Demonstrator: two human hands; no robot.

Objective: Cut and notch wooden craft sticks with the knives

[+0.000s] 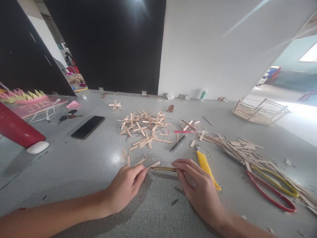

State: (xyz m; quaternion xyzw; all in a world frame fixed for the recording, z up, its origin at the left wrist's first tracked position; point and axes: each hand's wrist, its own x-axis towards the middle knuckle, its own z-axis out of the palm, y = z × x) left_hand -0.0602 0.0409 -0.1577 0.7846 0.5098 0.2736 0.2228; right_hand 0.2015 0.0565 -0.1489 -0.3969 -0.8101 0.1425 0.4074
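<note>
Both hands pinch the ends of one thin wooden stick (163, 168) held flat just above the grey floor. My left hand (126, 186) grips its left end with closed fingers, and a second short stick (154, 164) pokes out by those fingertips. My right hand (195, 185) holds the right end, fingers curled. A yellow utility knife (205, 167) lies right beside my right hand. A scatter of crossed wooden sticks (143, 127) lies further ahead.
A black pen (178, 142) and a red strip (185, 131) lie ahead. Red and yellow-handled shears (272, 185) rest on a stick pile (237, 147) at right. A black phone (88, 127) lies left. A stick frame (260, 110) and glue tube (203, 94) stand further back.
</note>
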